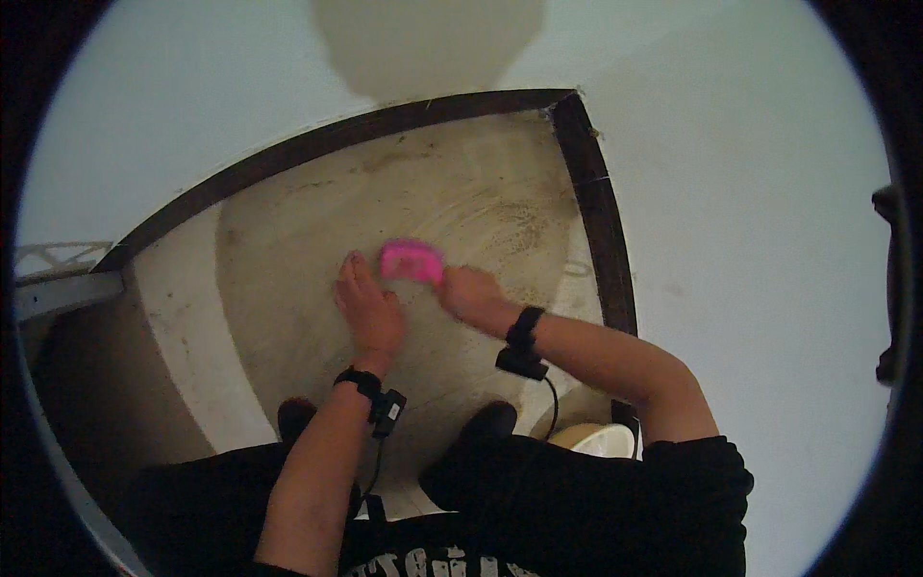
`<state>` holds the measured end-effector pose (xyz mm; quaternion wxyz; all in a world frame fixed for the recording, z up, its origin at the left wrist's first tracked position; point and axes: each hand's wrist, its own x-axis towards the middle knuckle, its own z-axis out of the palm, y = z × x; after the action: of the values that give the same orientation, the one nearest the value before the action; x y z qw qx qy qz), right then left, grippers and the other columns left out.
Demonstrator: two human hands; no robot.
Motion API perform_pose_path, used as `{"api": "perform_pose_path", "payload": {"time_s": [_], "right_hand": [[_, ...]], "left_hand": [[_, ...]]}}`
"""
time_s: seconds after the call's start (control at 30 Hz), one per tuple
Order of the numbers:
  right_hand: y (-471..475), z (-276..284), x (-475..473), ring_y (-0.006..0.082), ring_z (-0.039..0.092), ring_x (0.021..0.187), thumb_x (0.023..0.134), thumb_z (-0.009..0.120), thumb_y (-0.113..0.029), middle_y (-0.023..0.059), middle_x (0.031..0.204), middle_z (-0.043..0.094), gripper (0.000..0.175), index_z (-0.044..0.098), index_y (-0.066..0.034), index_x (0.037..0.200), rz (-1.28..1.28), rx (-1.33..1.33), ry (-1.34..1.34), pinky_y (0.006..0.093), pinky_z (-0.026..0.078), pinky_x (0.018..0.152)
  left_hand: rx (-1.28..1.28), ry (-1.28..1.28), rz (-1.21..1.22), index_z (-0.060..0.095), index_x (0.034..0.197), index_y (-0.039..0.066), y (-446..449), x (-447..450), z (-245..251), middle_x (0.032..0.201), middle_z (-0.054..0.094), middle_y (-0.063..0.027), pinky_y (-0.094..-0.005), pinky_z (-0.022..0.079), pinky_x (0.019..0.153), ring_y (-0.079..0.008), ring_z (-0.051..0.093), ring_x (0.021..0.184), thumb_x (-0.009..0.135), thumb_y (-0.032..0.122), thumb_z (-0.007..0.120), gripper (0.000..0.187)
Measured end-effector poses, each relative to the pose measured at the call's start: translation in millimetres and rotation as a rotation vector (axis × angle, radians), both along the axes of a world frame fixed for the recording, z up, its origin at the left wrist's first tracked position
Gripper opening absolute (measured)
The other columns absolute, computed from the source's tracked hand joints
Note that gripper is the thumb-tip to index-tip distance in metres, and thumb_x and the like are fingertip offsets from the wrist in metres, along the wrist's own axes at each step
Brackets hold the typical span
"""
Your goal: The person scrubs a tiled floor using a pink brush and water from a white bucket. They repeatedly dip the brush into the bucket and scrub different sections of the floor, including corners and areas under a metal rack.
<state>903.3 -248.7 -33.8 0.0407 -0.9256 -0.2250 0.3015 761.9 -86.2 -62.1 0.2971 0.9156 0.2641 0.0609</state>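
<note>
My right hand [472, 296] grips the end of a blurred pink scrubbing brush [410, 261] over the stained beige floor [310, 231]. The brush's head points left, and its underside is hidden. To the left of the brush, my left hand [369, 314] is stretched out with the thumb away from the fingers and nothing in it. Whether its palm rests on the floor I cannot tell. Dark smears and curved streaks [515, 223] mark the floor right of the brush.
Dark brown skirting boards [609, 216] meet in a corner beneath white walls [721, 252]. A pale yellow basin [602, 438] stands by the right wall, near my shoe [490, 418]. A lighter strip [195, 317] crosses the floor at left. Cables hang from both wrist devices [523, 360].
</note>
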Motion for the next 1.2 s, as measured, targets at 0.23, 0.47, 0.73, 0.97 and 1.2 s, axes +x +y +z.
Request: {"api": "perform_pose_path", "payload": {"time_s": [0.23,0.47,0.73,0.97,1.2], "right_hand": [[4,-4,14,0.0375,0.066,0.082,0.09,0.046,-0.036,0.0225,0.092,0.066,0.039,0.067,-0.0036,0.093,0.044,-0.011,0.03,0.0489,0.051,0.071],[12,-12,24,0.0364,0.066,0.08,0.084,0.052,-0.024,0.0188,0.086,0.067,0.024,0.067,-0.0058,0.089,0.085,-0.038,-0.062,0.0483,0.052,0.068],[5,-40,87,0.0399,0.063,0.088,0.091,0.046,-0.036,0.0212,0.096,0.066,0.038,0.064,-0.004,0.1,0.063,0.096,-0.051,0.0487,0.051,0.075],[4,-58,99,0.0408,0.062,0.093,0.09,0.043,-0.034,0.0227,0.099,0.066,0.039,0.063,-0.0031,0.104,0.009,0.124,0.036,0.0476,0.049,0.082],[6,-61,106,0.0427,0.061,0.093,0.091,0.042,-0.035,0.0251,0.1,0.065,0.042,0.064,-0.0001,0.101,0.043,0.062,0.066,0.0482,0.048,0.084]], "left_hand": [[0.114,-0.105,0.071,0.035,0.135,-0.004,13,-9,-3,0.137,0.037,-0.0213,-0.049,0.022,0.108,-0.0363,0.035,0.127,0.077,0.007,0.051,0.062],[0.115,-0.102,0.142,0.044,0.125,-0.001,15,-16,-16,0.128,0.044,-0.0205,-0.0498,0.027,0.104,-0.0371,0.041,0.12,0.078,0.008,0.053,0.049],[-0.423,0.211,-0.772,0.061,0.095,0.005,-25,21,19,0.092,0.06,-0.0203,-0.0448,0.047,0.075,-0.0405,0.057,0.086,0.084,0.021,0.052,0.022],[-1.525,0.989,-1.217,0.056,0.111,0.003,-86,41,107,0.097,0.066,-0.0102,-0.0368,0.051,0.07,-0.0259,0.065,0.085,0.098,0.034,0.039,0.038],[-1.756,1.083,-0.976,0.051,0.106,0.003,-63,23,141,0.099,0.066,-0.011,-0.0301,0.052,0.068,-0.0203,0.067,0.08,0.1,0.036,0.041,0.035]]}}
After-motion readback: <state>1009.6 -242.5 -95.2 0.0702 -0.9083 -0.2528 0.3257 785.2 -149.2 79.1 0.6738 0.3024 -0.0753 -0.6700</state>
